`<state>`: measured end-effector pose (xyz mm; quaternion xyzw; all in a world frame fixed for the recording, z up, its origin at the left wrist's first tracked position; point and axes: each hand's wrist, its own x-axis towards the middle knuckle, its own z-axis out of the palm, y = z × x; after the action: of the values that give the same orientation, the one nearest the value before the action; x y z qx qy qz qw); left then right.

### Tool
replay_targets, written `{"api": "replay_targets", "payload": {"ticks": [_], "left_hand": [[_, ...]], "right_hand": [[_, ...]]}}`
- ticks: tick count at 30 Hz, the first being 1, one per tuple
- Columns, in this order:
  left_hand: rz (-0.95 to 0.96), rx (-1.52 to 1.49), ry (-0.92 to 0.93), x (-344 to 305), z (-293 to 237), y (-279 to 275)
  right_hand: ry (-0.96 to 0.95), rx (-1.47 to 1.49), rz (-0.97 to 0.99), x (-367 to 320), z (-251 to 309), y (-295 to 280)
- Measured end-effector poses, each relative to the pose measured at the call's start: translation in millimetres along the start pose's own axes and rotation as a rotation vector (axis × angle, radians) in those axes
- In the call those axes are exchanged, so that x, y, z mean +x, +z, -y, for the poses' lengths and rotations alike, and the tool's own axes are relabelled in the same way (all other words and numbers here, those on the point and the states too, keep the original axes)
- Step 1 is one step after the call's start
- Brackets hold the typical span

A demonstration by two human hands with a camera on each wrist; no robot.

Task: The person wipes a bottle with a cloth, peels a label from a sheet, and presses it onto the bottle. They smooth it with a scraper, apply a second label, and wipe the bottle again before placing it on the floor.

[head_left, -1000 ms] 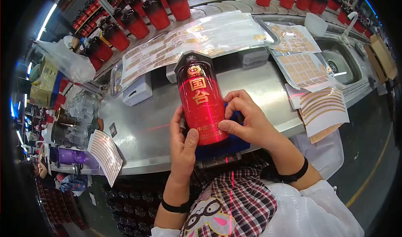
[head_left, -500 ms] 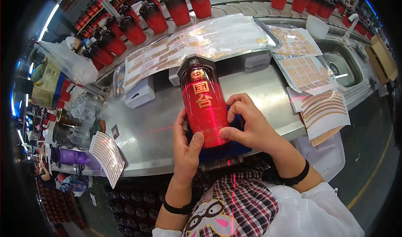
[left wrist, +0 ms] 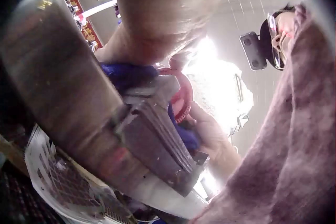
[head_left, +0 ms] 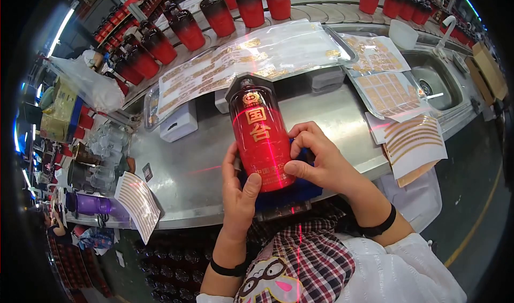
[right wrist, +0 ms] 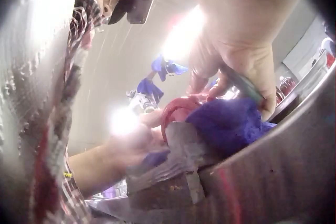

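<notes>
The step in hand is judged to be alignment or pressing of the gold lettering on a flask-shaped, glossy glass-like bottle (head_left: 262, 147), dark at the shoulders and fading to bright red below. It lies face up, neck pointing away from the worker, on a support padded with blue cloth (head_left: 292, 195) at the near edge of the brushed stainless-steel table (head_left: 174, 193). The left hand (head_left: 238, 196) holds the lower left side, thumb up at the front corner and fingers along the flank. The right hand (head_left: 324, 163) holds the lower right side, thumb on the front face and forefinger bent at the edge. The grip is closed to the bottle's width; finger pressure cannot be told. The next move is judged to call for steady thumbs and a check of the small lower line against the red projected light, which runs down the face to the right of the large characters. Condition: a gold emblem and two large gold characters are legible and look evenly stacked; the smaller lettering is partly washed out by glare. No damage can be made out at this resolution.
</notes>
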<state>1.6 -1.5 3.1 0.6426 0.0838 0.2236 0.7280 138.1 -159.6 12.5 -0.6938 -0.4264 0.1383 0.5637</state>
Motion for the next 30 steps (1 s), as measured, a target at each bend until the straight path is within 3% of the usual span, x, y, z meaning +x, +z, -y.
{"api": "replay_targets", "payload": {"ticks": [20, 23, 30], "left_hand": [[0.010, 0.036, 0.026, -0.4, 5.4, -4.1], [0.014, -0.125, 0.023, -0.6, 1.7, -1.7], [0.031, -0.022, 0.011, -1.3, 7.4, -6.3]], "right_hand": [[-0.036, -0.013, 0.006, 0.6, -1.8, -0.3], [-0.023, -0.038, 0.001, 1.1, -0.9, 0.6], [-0.035, -0.044, -0.016, 1.2, -2.6, 2.7]]}}
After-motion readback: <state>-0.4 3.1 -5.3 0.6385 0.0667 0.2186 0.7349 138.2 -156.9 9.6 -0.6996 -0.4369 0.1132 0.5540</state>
